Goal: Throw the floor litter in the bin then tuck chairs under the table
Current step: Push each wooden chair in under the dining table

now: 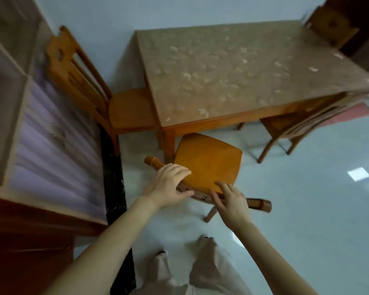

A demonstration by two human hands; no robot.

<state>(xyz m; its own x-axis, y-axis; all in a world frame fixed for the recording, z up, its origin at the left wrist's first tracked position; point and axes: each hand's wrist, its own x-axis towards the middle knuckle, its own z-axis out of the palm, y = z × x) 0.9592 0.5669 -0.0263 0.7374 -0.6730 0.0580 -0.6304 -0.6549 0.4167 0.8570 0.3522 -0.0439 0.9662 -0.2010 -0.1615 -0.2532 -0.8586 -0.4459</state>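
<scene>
Head view, blurry, no readable writing. Wooden bench (254,71) with leaf-pattern cover is the landmark. Nearest chair (207,162) stands just off the bench's near corner, seat not under it. Left hand (168,188) rests on that chair's backrest top, fingers (183,171) spread over the seat's rear edge. Right hand (230,201) is at the backrest too, fingers splayed, contact unclear. Second chair (124,109) at the bench's left end, third chair (298,124) partly tucked on the near side, right. Cabinet (41,135) far left of the bench.
</scene>
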